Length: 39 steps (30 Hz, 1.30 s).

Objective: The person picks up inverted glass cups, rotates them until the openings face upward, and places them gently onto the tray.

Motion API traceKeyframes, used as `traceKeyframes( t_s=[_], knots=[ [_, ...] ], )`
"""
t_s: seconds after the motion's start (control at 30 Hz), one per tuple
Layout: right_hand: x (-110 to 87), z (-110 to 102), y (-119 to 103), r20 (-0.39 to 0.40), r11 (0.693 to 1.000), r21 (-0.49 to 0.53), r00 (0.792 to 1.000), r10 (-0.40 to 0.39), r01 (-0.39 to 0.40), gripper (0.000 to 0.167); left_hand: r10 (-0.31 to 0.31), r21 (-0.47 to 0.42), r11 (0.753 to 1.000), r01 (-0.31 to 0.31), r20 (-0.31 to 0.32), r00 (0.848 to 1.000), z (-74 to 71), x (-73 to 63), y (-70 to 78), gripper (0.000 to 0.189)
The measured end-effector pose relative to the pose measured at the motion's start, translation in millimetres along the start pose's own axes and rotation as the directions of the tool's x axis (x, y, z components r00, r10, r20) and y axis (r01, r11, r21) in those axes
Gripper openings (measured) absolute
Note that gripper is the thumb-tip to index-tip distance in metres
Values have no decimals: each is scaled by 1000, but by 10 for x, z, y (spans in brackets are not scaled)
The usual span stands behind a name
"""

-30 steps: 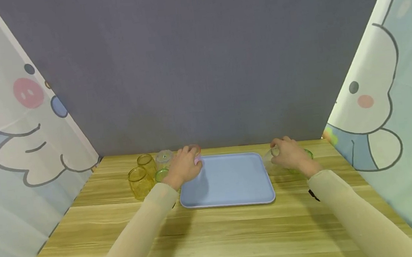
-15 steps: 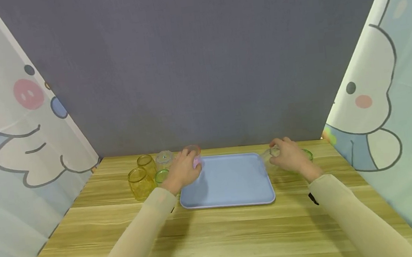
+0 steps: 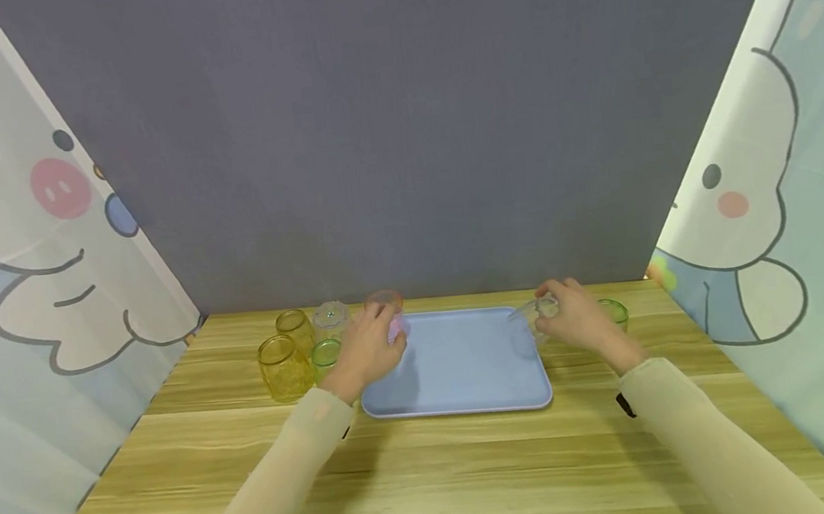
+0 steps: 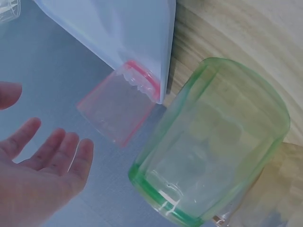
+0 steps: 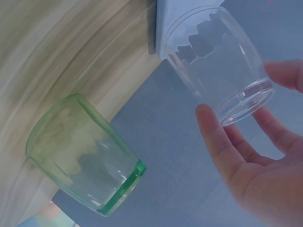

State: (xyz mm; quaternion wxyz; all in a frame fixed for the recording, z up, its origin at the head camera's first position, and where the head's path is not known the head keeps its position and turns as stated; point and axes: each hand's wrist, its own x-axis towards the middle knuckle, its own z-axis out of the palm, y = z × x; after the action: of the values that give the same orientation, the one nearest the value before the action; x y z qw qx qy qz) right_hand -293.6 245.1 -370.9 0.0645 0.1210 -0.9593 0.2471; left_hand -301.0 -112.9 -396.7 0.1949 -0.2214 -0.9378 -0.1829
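A pink-tinted clear cup (image 3: 391,319) stands at the far left corner of the pale blue tray (image 3: 461,365). My left hand (image 3: 367,344) hovers close by it; in the left wrist view its fingers (image 4: 81,163) are loosely spread, with a gap between them and the pink cup (image 4: 120,106). Over the tray's right edge, my right hand (image 3: 575,317) grips a colourless clear cup (image 5: 215,61) near its base, thumb on one side and fingers on the other. That cup is tilted in the head view, its rim towards the tray.
Left of the tray stand a green cup (image 3: 326,353), two yellow cups (image 3: 284,369) and another clear cup (image 3: 331,319). Another green cup (image 5: 87,153) stands right of the tray, beside my right hand. A grey panel (image 3: 400,141) closes off the table's back edge.
My right hand has shifted slightly left with the clear cup, which now tilts and overlaps the tray's edge. My left hand has drawn back a little from the pink cup.
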Motion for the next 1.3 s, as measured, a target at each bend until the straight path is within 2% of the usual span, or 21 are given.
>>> traceKeyframes(
  t_s=[0.17,0.4,0.83,1.1,1.3],
  knots=[
    [1,43,10,-6,1000,13,1000,-1,1,52,-3,-44,999,2,-34,999,7,-31,23,39],
    [-9,80,11,-40,999,33,999,-16,17,50,-46,-137,989,49,28,999,20,-83,82,45],
    [-73,145,-53,-83,992,126,996,-14,24,47,-86,-247,965,92,35,996,38,-157,98,53],
    [-100,191,-95,-84,975,221,996,-5,24,48,-90,-332,938,99,43,995,51,-205,95,54],
    [-106,221,-114,-87,962,270,996,-12,35,49,-91,-362,926,106,58,994,52,-222,119,54]
  ],
)
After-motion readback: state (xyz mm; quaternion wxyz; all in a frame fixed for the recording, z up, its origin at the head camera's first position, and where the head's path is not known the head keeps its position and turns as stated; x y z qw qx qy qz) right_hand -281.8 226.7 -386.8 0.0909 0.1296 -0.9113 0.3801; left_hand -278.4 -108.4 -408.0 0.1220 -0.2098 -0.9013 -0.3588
